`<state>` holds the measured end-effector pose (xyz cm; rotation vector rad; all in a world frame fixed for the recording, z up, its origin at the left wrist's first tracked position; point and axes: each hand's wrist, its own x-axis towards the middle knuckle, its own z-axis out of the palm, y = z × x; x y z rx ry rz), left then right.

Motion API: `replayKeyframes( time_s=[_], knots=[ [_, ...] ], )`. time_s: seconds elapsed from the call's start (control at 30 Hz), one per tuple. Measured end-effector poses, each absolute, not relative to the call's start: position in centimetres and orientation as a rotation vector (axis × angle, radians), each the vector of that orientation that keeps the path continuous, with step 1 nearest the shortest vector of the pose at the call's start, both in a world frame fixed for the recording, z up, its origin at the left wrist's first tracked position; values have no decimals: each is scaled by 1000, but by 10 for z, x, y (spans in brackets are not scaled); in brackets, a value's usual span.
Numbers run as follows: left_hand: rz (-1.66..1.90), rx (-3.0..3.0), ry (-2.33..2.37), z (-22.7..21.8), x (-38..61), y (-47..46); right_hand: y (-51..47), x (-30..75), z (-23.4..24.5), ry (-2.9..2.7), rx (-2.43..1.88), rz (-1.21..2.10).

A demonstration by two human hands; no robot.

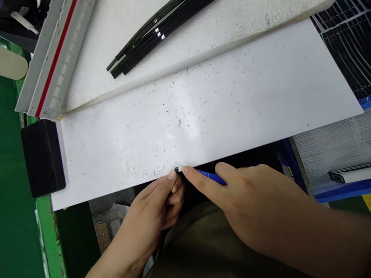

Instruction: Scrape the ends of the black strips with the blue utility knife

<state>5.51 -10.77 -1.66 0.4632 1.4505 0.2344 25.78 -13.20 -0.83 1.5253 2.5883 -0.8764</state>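
Near the front edge of a white board (226,104), my left hand (156,204) pinches a small black piece (176,169) between thumb and fingers; most of the piece is hidden. My right hand (246,197) is closed around a slim blue-handled knife (211,176) with ridges along its handle. Its index finger stretches along the tool toward the black piece, and the fingertip nearly meets my left thumb. The finger covers most of the blade end. Tiny black shavings (160,170) lie scattered over the board, thickest just beyond my left hand.
Behind the board, long glossy black trim strips (156,34) rest on a white foam slab (208,42). A black box (43,158) sits at the left end, below a grey rail with a red stripe (56,58). Many dark strips (348,46) stand in a rack at right.
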Motion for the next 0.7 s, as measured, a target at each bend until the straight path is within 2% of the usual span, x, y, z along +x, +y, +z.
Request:
replayKeyframes(
  time_s=[0.27,0.7],
  knots=[
    [233,477,1475,-15,56,-108,-131,257,-13,2582,1495,-833],
    [259,476,1469,-15,57,-107,-133,258,-11,2577,1610,-965]
  ],
)
